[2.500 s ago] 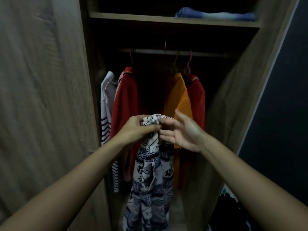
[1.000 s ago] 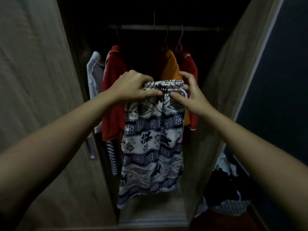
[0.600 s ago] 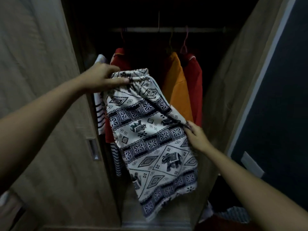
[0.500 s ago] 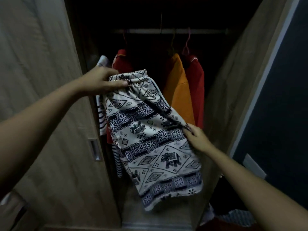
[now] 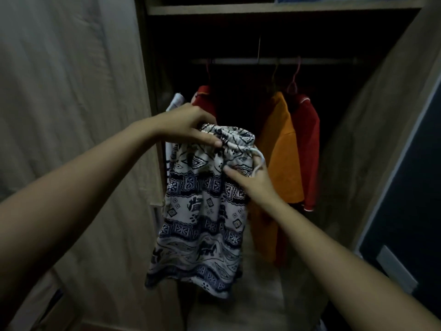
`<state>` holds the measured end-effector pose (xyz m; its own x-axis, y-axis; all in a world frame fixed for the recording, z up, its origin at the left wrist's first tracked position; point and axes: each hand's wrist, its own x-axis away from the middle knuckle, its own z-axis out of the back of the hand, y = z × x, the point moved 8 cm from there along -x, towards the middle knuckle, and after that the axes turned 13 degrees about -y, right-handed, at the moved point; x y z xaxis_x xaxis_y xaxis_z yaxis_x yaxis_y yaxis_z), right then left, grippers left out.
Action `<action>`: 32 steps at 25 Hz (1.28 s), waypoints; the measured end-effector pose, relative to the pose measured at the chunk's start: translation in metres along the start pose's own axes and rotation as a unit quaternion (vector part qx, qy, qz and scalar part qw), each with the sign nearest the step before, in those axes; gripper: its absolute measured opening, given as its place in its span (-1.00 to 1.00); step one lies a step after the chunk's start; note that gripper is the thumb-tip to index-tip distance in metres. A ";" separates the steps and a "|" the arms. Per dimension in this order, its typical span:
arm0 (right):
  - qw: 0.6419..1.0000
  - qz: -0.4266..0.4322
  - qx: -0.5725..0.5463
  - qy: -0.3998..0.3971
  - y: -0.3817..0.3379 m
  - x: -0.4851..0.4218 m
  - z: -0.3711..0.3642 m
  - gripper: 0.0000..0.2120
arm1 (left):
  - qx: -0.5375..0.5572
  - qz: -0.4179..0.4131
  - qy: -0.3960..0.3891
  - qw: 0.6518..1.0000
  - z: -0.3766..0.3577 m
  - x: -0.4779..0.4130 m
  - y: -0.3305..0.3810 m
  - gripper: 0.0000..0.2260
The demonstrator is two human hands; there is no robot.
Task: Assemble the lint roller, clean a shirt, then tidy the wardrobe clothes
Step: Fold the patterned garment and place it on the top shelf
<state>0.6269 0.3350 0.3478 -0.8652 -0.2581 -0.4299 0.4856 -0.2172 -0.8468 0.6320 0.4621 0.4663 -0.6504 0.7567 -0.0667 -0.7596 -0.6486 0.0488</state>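
Your left hand [image 5: 188, 126] pinches the patterned shorts [image 5: 202, 211] at the waistband; your right hand [image 5: 253, 180] grips the fabric just below.

Left hand [image 5: 188, 126] and right hand [image 5: 253, 181] hold patterned shorts [image 5: 205, 211] before hanging shirts [image 5: 281, 149].

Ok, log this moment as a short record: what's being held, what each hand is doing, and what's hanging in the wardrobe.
item: patterned shorts, held up in front of the open wardrobe
top grip: left hand grips the waistband
lower grip: right hand pinches fabric just below the waistband, beside the drawstring
hanging behind: striped top, left red top, orange top, right red top, all below the rail
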 end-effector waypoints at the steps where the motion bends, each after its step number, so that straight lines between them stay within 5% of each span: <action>1: 1.000 0.019 0.021 0.006 -0.013 -0.009 0.001 -0.71 | -0.009 0.014 -0.001 1.000 0.001 0.004 -0.012 -0.47; 3: 0.999 0.038 0.037 0.007 -0.032 -0.023 0.005 -0.82 | 0.009 0.054 0.009 0.998 0.001 0.018 -0.039 -0.34; 5: 1.000 0.021 -0.002 0.008 -0.039 -0.029 0.007 -0.83 | 0.157 0.067 0.046 0.984 -0.008 0.036 -0.065 -0.32; 8: 0.999 -0.028 0.000 -0.014 -0.035 -0.033 0.002 -0.79 | 0.440 0.049 0.121 0.888 -0.061 0.046 -0.088 -0.55; 12: 0.992 -0.098 0.040 -0.063 -0.023 -0.023 0.014 -0.77 | 0.525 0.059 0.256 0.810 -0.079 0.031 -0.081 -0.77; 14: 0.975 -0.156 0.051 -0.151 0.000 -0.002 0.010 -0.69 | 0.535 0.097 0.301 0.783 -0.070 0.025 -0.075 -0.82; 16: 0.955 -0.204 0.050 -0.210 0.026 0.026 0.000 -0.75 | 0.573 0.189 0.249 0.757 -0.094 0.014 -0.089 -0.76; 19: 0.969 -0.207 -0.032 -0.131 0.046 0.037 0.011 -0.76 | 0.719 0.236 0.016 0.653 -0.160 0.003 -0.081 -0.68; 21: 0.971 -0.201 -0.080 -0.100 0.040 0.034 0.022 -0.85 | 0.725 0.195 0.032 0.659 -0.152 -0.002 -0.076 -0.54; 25: 0.984 -0.130 -0.073 -0.099 -0.008 0.019 0.050 -0.80 | 0.574 0.085 0.122 0.805 -0.057 -0.007 -0.051 -0.07; 27: 0.996 -0.043 -0.040 -0.064 -0.039 0.010 0.072 -0.74 | 0.437 -0.026 0.218 0.872 0.002 0.007 -0.029 -0.15; 29: 0.999 0.050 0.000 0.005 -0.065 0.007 0.101 -0.68 | 0.319 -0.131 0.323 0.881 0.030 0.029 -0.008 -0.34; 32: 0.994 0.093 0.057 0.001 -0.081 0.004 0.111 -0.63 | 0.357 -0.090 0.278 0.887 -0.010 0.021 -0.006 -0.55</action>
<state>0.5984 0.2476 0.4496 -0.7590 -0.3015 -0.5771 0.6485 -0.2704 -0.7116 0.6227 0.4814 0.4546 -0.5648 0.5571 -0.6087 -0.7906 -0.1540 0.5926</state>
